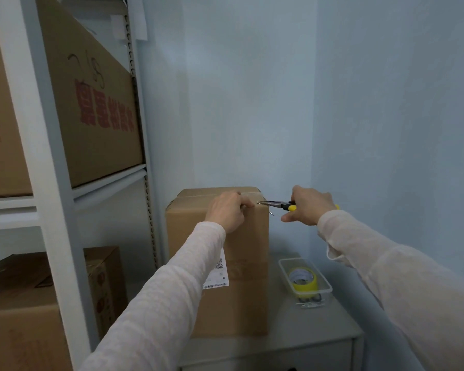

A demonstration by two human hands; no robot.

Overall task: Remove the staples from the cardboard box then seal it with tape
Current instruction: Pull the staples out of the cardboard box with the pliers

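Two hands are at the top of the cardboard box (220,263), which I see standing upright on the bench (340,328). My left hand (229,212) is clenched over its upper front edge. My right hand (310,206) grasps yellow-handled pliers (276,205), tips touching a staple (258,202) at the top right corner. The tape roll (303,281) sits in a clear tray (284,266) beside the box.
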